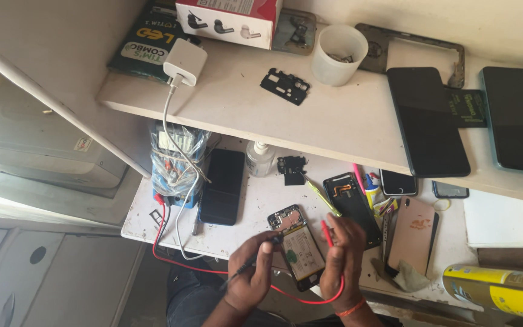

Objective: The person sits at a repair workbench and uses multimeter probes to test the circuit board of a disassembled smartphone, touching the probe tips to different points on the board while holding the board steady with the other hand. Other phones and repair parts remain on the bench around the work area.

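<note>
An opened phone (298, 245) lies back-up on the white worktable (246, 218), its circuit board and battery showing. My left hand (250, 272) grips a black probe (261, 253) whose tip touches the phone's upper left part. My right hand (341, 257) pinches a red probe (327, 233) just right of the phone. A red lead (183, 263) runs from the probes back to a blue multimeter (177, 169) wrapped in plastic at the table's left.
A black phone (222, 184), a removed back cover (352, 203), a pink phone (413, 233), a small bottle (259, 158) and tools lie about. The shelf (334, 121) above carries a charger (184, 62), a plastic cup (338, 53), a box and dark phones (425, 118).
</note>
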`<state>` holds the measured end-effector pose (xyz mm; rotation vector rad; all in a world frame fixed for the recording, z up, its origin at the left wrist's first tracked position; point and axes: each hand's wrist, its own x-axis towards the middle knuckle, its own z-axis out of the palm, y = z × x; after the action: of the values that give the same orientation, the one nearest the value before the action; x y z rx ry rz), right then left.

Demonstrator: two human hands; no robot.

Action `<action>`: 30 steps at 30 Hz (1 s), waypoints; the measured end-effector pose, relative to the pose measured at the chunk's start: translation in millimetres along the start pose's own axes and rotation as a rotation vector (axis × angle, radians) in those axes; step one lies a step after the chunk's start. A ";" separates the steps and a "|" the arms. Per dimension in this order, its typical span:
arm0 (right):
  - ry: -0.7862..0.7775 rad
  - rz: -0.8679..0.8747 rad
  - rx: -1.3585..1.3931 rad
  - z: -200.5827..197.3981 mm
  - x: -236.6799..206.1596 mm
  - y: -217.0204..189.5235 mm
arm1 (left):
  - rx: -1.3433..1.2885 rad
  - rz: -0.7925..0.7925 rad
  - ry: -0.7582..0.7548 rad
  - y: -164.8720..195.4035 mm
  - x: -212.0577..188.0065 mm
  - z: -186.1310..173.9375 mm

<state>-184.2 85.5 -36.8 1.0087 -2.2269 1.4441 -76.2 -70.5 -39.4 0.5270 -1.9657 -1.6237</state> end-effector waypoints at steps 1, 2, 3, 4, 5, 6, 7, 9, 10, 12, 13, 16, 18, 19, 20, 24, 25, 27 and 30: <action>0.008 0.007 -0.015 1.3 -1.6 3.4 | 0.027 -0.082 0.003 0.7 3.1 0.1; -0.012 0.082 0.062 2.1 -3.3 6.8 | 0.054 -0.163 0.007 1.4 6.1 1.2; -0.033 0.157 0.140 2.8 -5.1 10.1 | 0.081 -0.246 0.009 2.1 8.9 1.9; -0.054 0.232 0.218 3.1 -6.5 13.1 | 0.120 -0.263 -0.014 2.9 11.1 2.2; -0.075 0.282 0.258 3.1 -6.9 16.1 | 0.160 -0.278 -0.037 3.5 13.8 1.9; -0.096 0.332 0.298 2.2 -7.3 18.1 | 0.200 -0.294 -0.061 4.1 16.1 1.2; -0.116 0.382 0.339 1.9 -7.1 19.5 | 0.219 -0.107 -0.076 4.5 19.2 -0.1; -0.112 0.249 0.225 0.7 -3.4 22.3 | 0.253 0.263 -0.108 4.7 25.6 -4.2; -0.111 0.183 0.167 0.2 -1.8 22.3 | 0.281 0.330 -0.107 4.3 29.6 -5.6; -0.112 0.211 0.174 3.2 0.4 20.7 | 0.336 0.465 -0.102 3.3 36.6 -6.8; -0.113 0.222 0.178 4.5 1.8 20.3 | 0.355 0.488 -0.118 3.0 38.6 -7.1; -0.113 0.204 0.120 6.6 0.7 18.5 | 0.414 0.535 -0.150 2.2 40.0 -5.5; -0.130 0.227 0.145 5.9 -0.7 20.2 | 0.450 0.545 -0.163 2.4 37.4 -4.0; -0.136 0.237 0.158 5.6 -0.9 21.5 | 0.476 0.548 -0.158 2.5 36.1 -3.2; -0.147 0.230 0.152 5.4 -1.0 22.9 | 0.499 0.552 -0.153 2.5 35.0 -2.5; -0.192 0.229 0.148 0.7 -0.5 25.2 | 0.564 0.558 -0.093 3.4 32.3 2.9; -0.201 0.232 0.155 -0.1 0.5 25.1 | 0.588 0.553 -0.092 3.8 31.7 3.7; -0.195 0.226 0.164 -1.3 2.2 23.5 | 0.639 0.540 -0.086 5.1 30.2 4.7; -0.186 0.200 0.112 -2.0 1.8 18.4 | 0.724 0.474 -0.116 7.6 26.3 4.2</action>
<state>-198.5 91.2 -47.2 1.0161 -2.4631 1.6357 -99.1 -81.6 -28.5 0.1868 -2.5070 -0.6465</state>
